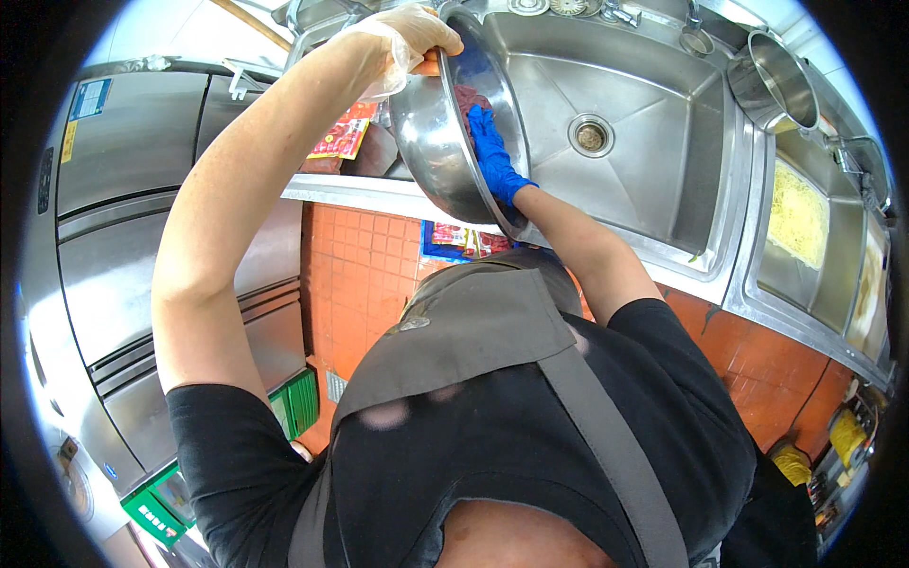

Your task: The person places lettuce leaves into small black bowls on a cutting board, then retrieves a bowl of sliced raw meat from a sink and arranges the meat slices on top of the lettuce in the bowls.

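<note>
A large stainless steel bowl (433,135) is tilted steeply on its side at the near left part of the sink, its opening facing right. My left hand (419,39), in a clear plastic glove, grips the bowl's upper rim. Inside the bowl, my right hand (493,153), in a blue glove, lies with its fingers against dark red meat (470,103). The lower inside of the bowl is partly hidden by that hand and wrist. Left of the bowl, red printed packages (344,135) lie beside reddish-brown pieces that I cannot identify.
The steel sink basin (639,163) has a round drain (591,135). A steel pot (774,82) stands at its right corner. Pale yellow shreds (797,213) fill a tray in the right sink. Below the counter is a blue crate (428,248) with packages; a steel refrigerator (128,142) stands left.
</note>
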Demonstrator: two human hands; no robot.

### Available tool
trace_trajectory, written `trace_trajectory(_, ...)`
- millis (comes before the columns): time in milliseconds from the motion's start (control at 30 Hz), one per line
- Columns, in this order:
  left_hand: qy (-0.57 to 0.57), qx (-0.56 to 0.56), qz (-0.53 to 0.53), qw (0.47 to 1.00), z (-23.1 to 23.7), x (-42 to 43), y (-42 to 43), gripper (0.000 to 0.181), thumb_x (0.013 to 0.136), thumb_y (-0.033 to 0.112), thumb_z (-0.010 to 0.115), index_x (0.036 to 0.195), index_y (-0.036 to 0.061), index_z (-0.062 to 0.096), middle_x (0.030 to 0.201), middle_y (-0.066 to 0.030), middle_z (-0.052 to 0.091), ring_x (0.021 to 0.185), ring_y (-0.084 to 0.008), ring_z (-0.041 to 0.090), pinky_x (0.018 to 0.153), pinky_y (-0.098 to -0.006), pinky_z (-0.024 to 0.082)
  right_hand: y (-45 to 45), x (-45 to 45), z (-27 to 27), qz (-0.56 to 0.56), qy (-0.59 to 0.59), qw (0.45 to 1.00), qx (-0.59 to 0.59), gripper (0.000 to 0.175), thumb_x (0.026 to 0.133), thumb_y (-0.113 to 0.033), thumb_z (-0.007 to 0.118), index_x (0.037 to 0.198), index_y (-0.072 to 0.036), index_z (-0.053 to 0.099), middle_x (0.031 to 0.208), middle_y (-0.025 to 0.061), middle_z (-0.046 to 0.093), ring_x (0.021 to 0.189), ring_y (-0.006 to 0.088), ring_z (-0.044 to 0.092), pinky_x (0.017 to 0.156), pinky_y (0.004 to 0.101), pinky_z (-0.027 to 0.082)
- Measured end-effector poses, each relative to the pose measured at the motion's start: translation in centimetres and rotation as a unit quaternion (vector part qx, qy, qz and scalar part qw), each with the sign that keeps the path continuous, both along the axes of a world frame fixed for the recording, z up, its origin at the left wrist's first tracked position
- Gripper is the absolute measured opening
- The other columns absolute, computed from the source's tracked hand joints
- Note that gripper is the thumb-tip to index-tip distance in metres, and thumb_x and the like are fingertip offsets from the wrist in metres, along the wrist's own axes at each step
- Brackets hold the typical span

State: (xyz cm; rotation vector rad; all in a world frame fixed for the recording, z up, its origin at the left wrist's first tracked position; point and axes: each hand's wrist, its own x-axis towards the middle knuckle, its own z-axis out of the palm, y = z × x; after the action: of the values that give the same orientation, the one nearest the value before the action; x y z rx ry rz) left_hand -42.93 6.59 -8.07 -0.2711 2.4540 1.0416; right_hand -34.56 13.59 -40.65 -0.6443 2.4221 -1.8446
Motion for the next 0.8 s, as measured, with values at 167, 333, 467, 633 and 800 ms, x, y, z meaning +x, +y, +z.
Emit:
trace_trajectory(167, -0.014, 0.019, -0.006, 1.0, 0.1, -0.1, 0.1, 0.015, 0.08, 0.011, 0.067, 0.092, 0.0023, 0.064, 0.075, -0.0059, 0.063, 0.056, -0.0083, 0.057, 0.049, -0.0185, 0.048, 0.0, 0.0, 0.1, -0.005, 0.003, 1.0, -0.006, 0.097, 0.083, -0.048, 0.064, 0.149, -0.001, 0.01, 0.152, 0.0281, 0.011, 0.141, 0.0443, 0.01, 0.114, 0.0467, 0.018)
trace_trajectory(333, -0.015, 0.033, -0.005, 0.999, -0.1, -0.4, -0.1, 0.016, 0.08, 0.011, 0.067, 0.092, 0.0017, 0.064, 0.075, -0.0064, 0.063, 0.056, -0.0087, 0.058, 0.05, -0.0185, 0.049, -0.1, 0.0, -0.1, -0.007, -0.007, 1.0, -0.021, 0.097, 0.082, -0.048, 0.064, 0.149, -0.001, 0.011, 0.151, 0.0282, 0.013, 0.141, 0.0446, 0.011, 0.113, 0.0469, 0.019)
trace_trajectory(467, -0.038, 0.071, 0.001, 0.997, -0.3, -0.8, -0.2, 0.015, 0.08, 0.011, 0.067, 0.091, 0.0015, 0.064, 0.075, -0.0063, 0.063, 0.057, -0.0092, 0.059, 0.051, -0.0188, 0.049, -0.3, -0.2, -0.5, -0.01, 0.008, 1.0, -0.015, 0.097, 0.082, -0.047, 0.064, 0.149, -0.001, 0.011, 0.151, 0.0282, 0.012, 0.141, 0.0445, 0.011, 0.113, 0.0468, 0.019)
trace_trajectory(633, -0.011, 0.014, -0.008, 1.0, -0.5, -0.7, 0.0, 0.013, 0.08, 0.011, 0.068, 0.089, 0.003, 0.064, 0.072, -0.0055, 0.062, 0.056, -0.009, 0.058, 0.051, -0.021, 0.049, -0.4, -0.3, -0.9, -0.004, -0.019, 0.999, -0.025, 0.097, 0.083, -0.048, 0.064, 0.149, -0.001, 0.01, 0.152, 0.0282, 0.012, 0.141, 0.0442, 0.01, 0.114, 0.0465, 0.017)
trace_trajectory(800, -0.032, 0.005, -0.022, 0.999, 0.0, -0.9, 0.0, 0.013, 0.081, 0.013, 0.067, 0.089, 0.0034, 0.064, 0.071, -0.0035, 0.061, 0.054, -0.0082, 0.055, 0.049, -0.0212, 0.046, -0.4, -0.2, -0.8, 0.0, -0.005, 1.0, -0.022, 0.097, 0.083, -0.05, 0.063, 0.149, -0.001, 0.01, 0.152, 0.0281, 0.012, 0.141, 0.0437, 0.01, 0.114, 0.0463, 0.016)
